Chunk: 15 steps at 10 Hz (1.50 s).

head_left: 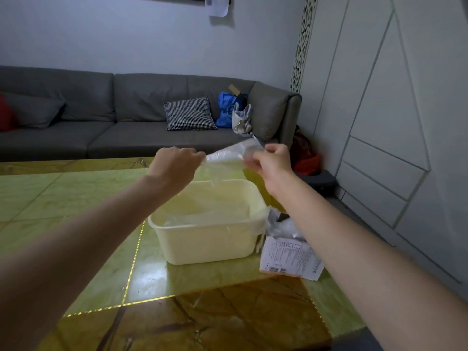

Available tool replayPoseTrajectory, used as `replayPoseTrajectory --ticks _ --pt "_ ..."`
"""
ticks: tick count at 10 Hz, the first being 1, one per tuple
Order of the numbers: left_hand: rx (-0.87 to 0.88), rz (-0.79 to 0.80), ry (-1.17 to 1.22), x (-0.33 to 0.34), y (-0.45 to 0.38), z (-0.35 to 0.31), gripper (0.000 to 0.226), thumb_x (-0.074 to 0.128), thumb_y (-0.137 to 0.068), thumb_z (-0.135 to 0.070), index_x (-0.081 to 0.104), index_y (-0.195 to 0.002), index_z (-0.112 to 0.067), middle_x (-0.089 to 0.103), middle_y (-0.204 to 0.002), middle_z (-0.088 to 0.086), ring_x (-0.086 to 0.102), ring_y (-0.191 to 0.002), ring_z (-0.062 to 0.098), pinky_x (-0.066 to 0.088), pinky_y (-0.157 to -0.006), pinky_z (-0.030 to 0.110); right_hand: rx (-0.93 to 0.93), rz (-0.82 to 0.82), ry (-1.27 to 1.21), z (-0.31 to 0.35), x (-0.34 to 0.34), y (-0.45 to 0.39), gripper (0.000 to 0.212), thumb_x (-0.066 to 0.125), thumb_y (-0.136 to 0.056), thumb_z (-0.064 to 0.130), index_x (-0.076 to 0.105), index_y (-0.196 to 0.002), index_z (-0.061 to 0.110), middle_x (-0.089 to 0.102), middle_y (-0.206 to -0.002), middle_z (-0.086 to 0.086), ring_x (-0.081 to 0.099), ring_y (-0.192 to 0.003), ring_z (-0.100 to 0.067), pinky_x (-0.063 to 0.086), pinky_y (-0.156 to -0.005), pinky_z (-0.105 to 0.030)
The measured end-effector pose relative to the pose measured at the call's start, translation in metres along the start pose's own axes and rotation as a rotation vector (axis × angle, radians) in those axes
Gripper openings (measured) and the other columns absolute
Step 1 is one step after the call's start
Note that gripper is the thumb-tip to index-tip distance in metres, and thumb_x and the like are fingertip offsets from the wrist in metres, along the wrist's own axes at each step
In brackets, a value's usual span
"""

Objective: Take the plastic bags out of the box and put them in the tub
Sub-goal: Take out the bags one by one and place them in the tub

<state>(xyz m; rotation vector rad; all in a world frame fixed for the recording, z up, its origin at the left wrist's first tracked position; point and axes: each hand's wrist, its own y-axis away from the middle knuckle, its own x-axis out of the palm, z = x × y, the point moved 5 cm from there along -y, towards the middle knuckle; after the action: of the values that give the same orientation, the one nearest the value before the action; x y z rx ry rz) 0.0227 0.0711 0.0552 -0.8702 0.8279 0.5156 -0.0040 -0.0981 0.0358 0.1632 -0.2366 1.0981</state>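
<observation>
Both hands hold a clear plastic bag (pixel 228 158) stretched above the tub (pixel 207 239): left hand (pixel 177 165) pinches one end, right hand (pixel 272 160) grips the other. Its long axis runs left-right; the box (pixel 288 257) sits beside the tub on the bench (pixel 76 198).

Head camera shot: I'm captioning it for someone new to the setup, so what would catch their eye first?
First, the two hands raised mid-frame, the left hand and right hand stretching a clear plastic bag between them above the cream tub. The tub sits on a glossy green table, already holding clear plastic. Just right of it lies the opened box, partly behind the right forearm.
</observation>
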Motion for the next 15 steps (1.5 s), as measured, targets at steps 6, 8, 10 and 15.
replayPoseTrajectory --ticks 6,8,10,15 --pt "0.026 0.961 0.452 0.104 0.007 -0.012 0.058 0.066 -0.084 -0.030 0.042 -0.136 -0.023 0.048 -0.132 0.005 0.059 -0.103 0.023 0.049 -0.081 0.025 0.068 0.472 1.828 -0.093 0.021 -0.018 0.005 0.052 -0.089 -0.001 0.054 -0.084 -0.002 0.048 -0.078 -0.011 0.039 -0.055 -0.017 0.033 -0.045 -0.022" --pt "0.047 1.129 0.342 0.153 0.016 -0.025 0.060 0.064 -0.086 -0.021 0.037 -0.140 -0.026 0.048 -0.132 0.010 0.057 -0.095 0.023 0.050 -0.069 0.023 -0.254 0.444 1.952 -0.071 0.047 -0.017 0.009 0.051 -0.090 0.003 0.059 -0.091 0.007 0.048 -0.090 -0.004 0.058 -0.100 -0.026 0.039 -0.068 -0.027" --pt "0.071 1.030 0.387 0.132 0.018 -0.028 0.052 0.061 -0.088 -0.018 0.044 -0.137 -0.023 0.049 -0.136 0.001 0.054 -0.113 0.018 0.043 -0.086 0.020 0.176 0.892 1.861 -0.123 0.047 -0.020 0.065 0.056 -0.092 0.015 0.023 -0.147 0.017 0.039 -0.142 -0.014 0.054 -0.110 -0.032 0.048 -0.096 -0.043" --pt "0.132 1.160 0.008 0.184 0.022 -0.015 0.037 0.053 -0.084 -0.024 0.048 -0.120 -0.024 0.062 -0.114 0.004 0.057 -0.083 0.020 0.050 -0.081 0.031 0.199 0.885 2.036 -0.129 0.036 -0.032 0.047 0.049 -0.096 0.020 0.039 -0.141 0.009 0.047 -0.136 -0.013 0.050 -0.079 -0.021 0.041 -0.057 -0.027"
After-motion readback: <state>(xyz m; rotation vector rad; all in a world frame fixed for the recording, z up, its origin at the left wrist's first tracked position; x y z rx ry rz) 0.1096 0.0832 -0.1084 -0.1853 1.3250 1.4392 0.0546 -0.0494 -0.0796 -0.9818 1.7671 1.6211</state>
